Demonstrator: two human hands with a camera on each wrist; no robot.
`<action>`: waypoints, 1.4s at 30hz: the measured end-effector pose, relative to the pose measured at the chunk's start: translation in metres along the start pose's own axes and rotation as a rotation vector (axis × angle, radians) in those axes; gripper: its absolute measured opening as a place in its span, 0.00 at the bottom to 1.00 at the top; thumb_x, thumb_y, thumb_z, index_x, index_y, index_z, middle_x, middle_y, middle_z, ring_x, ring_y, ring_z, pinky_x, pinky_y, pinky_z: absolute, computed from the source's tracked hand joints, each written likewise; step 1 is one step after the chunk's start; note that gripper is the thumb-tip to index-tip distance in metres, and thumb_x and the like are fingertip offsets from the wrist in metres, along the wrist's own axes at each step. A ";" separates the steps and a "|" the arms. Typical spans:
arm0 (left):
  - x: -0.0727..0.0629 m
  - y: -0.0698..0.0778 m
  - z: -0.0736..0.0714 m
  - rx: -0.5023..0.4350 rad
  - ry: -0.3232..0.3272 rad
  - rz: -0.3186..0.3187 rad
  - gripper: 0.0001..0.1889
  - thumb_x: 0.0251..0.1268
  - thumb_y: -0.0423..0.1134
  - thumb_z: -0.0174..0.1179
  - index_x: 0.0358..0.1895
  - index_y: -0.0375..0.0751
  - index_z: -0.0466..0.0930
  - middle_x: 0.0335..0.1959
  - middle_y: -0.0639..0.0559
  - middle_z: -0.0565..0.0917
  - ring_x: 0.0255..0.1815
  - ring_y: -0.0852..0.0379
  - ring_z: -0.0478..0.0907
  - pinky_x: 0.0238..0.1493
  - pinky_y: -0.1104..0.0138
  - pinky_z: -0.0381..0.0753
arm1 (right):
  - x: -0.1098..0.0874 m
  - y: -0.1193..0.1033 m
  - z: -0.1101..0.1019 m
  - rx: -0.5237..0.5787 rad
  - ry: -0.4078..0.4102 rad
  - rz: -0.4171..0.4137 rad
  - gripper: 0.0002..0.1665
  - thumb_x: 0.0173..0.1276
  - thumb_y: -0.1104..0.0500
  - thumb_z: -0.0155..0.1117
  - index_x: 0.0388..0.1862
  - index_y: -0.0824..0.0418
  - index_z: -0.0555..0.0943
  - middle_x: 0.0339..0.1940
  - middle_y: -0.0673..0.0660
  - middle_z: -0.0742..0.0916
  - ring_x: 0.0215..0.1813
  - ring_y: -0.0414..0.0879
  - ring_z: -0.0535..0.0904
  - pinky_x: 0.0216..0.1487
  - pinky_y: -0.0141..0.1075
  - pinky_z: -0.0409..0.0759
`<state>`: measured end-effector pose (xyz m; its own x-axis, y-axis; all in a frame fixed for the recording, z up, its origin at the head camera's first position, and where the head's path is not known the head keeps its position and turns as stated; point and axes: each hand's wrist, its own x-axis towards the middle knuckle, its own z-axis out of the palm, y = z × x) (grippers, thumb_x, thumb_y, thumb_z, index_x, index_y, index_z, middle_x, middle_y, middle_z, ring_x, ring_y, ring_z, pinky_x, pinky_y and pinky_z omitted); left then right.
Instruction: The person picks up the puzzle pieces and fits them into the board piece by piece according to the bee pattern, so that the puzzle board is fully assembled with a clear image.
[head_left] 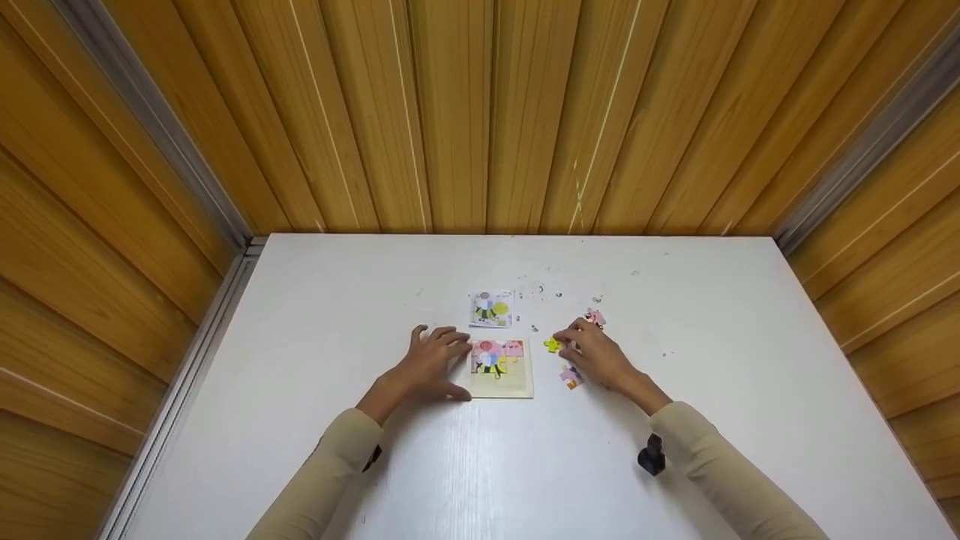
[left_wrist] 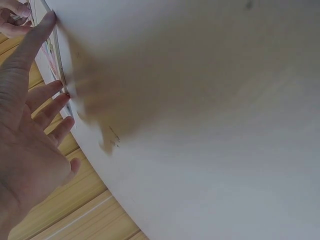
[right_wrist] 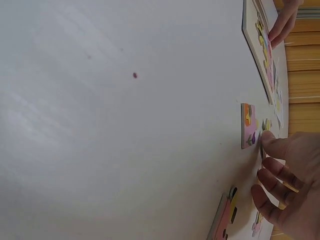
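A square wooden puzzle tray lies on the table, its upper part filled with pink, yellow and black jigsaw pieces. Along its left edge, my left hand is spread, thumb near the front corner and fingertips at the side further back. In the left wrist view, the left fingers look fairly straight against the tray's edge. To the right of the tray, my right hand pinches a yellow puzzle piece between thumb and forefinger. A pink and orange puzzle piece lies just in front of that hand.
Behind the tray lies a printed picture card. Another pink puzzle piece is beyond the right hand, and a thick pink piece shows low in the right wrist view. Wood-look panels stand behind the white table.
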<state>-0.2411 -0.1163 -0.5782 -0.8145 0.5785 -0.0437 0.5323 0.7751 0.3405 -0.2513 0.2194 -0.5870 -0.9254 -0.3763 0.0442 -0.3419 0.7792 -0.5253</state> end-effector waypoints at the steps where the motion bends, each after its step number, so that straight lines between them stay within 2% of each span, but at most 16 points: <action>1: 0.000 0.000 0.000 0.009 -0.001 0.001 0.46 0.44 0.62 0.79 0.67 0.42 0.78 0.71 0.46 0.76 0.76 0.41 0.65 0.72 0.33 0.54 | -0.001 0.000 0.000 0.003 0.004 -0.002 0.17 0.70 0.63 0.68 0.57 0.64 0.85 0.48 0.57 0.83 0.49 0.49 0.80 0.51 0.47 0.81; 14: 0.001 0.000 0.001 0.010 -0.004 0.007 0.45 0.44 0.62 0.79 0.67 0.43 0.78 0.72 0.45 0.76 0.76 0.40 0.65 0.72 0.33 0.54 | -0.006 -0.006 -0.004 0.040 -0.015 0.031 0.18 0.72 0.62 0.67 0.59 0.63 0.83 0.48 0.56 0.81 0.46 0.45 0.77 0.47 0.42 0.78; 21: -0.001 0.000 0.002 0.004 -0.009 -0.005 0.45 0.45 0.62 0.79 0.68 0.44 0.77 0.73 0.47 0.75 0.77 0.41 0.64 0.73 0.33 0.53 | -0.006 -0.014 -0.003 0.029 -0.009 -0.033 0.17 0.73 0.62 0.65 0.59 0.62 0.83 0.48 0.57 0.81 0.41 0.41 0.75 0.41 0.34 0.75; 26: 0.000 0.000 0.001 -0.005 -0.007 -0.004 0.45 0.45 0.61 0.79 0.68 0.43 0.77 0.73 0.47 0.75 0.77 0.41 0.64 0.73 0.33 0.52 | -0.005 -0.021 0.000 0.036 -0.024 -0.054 0.18 0.72 0.62 0.66 0.59 0.61 0.83 0.49 0.56 0.81 0.41 0.40 0.75 0.40 0.31 0.74; 29: 0.000 0.000 -0.001 -0.011 -0.006 0.001 0.45 0.45 0.61 0.79 0.68 0.43 0.77 0.73 0.46 0.75 0.77 0.41 0.64 0.73 0.33 0.52 | -0.006 -0.024 0.002 0.026 -0.025 -0.093 0.18 0.72 0.61 0.66 0.59 0.61 0.83 0.49 0.57 0.80 0.39 0.40 0.75 0.38 0.30 0.74; 33: 0.000 0.000 -0.002 -0.016 0.004 0.001 0.46 0.43 0.61 0.80 0.67 0.42 0.78 0.72 0.46 0.76 0.77 0.41 0.65 0.72 0.33 0.53 | -0.005 -0.030 0.006 0.015 -0.020 -0.129 0.19 0.72 0.61 0.66 0.60 0.61 0.83 0.49 0.56 0.81 0.42 0.41 0.76 0.40 0.32 0.76; 38: 0.000 0.000 0.000 -0.012 0.001 -0.008 0.46 0.44 0.62 0.79 0.67 0.43 0.78 0.72 0.47 0.75 0.77 0.42 0.65 0.73 0.33 0.52 | -0.003 -0.038 0.011 0.038 -0.024 -0.130 0.19 0.72 0.60 0.66 0.60 0.61 0.83 0.49 0.56 0.81 0.46 0.43 0.77 0.47 0.38 0.79; 42: 0.001 0.001 0.001 -0.017 -0.006 -0.016 0.46 0.44 0.62 0.79 0.68 0.44 0.78 0.73 0.47 0.75 0.77 0.42 0.64 0.74 0.34 0.52 | -0.002 -0.041 0.016 0.040 -0.036 -0.156 0.18 0.72 0.60 0.66 0.59 0.61 0.83 0.49 0.56 0.81 0.47 0.45 0.77 0.47 0.39 0.80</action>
<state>-0.2411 -0.1152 -0.5786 -0.8216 0.5673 -0.0551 0.5147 0.7800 0.3560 -0.2328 0.1796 -0.5792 -0.8548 -0.5097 0.0974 -0.4735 0.6894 -0.5482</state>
